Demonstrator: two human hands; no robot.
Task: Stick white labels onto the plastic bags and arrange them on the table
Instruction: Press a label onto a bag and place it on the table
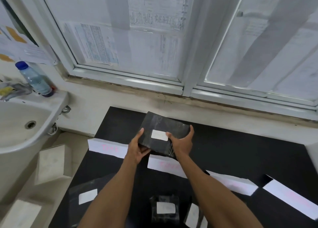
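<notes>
Head view: hold plastic bag (165, 124), pinched at near-left corner by left hand (137, 146) and clasped along right edge by right hand (182, 143) above table (240, 150), level, white label (159, 135) up, then lay flat behind paper strips (107, 147).

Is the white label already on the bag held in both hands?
On: the white label lies flat on top of the bag, between the left hand and the right hand.

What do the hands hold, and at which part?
One black plastic bag bearing a white label: left hand grips its near-left corner, right hand its right edge.
</notes>
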